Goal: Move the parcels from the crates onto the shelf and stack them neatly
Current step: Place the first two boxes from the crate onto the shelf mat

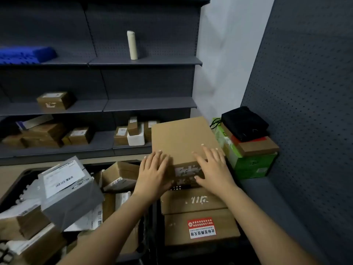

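One parcel — beneath left hand, right hand

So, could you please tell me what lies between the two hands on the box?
Only the box itself: its near edge with a patchy white label, between left hand and right hand, in the head view.

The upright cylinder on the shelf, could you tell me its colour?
The cylinder is cream, head view.

Left arm enters from seven o'clock, right arm from five; left hand and right hand lie palm-down, fingers straight, slightly spread.
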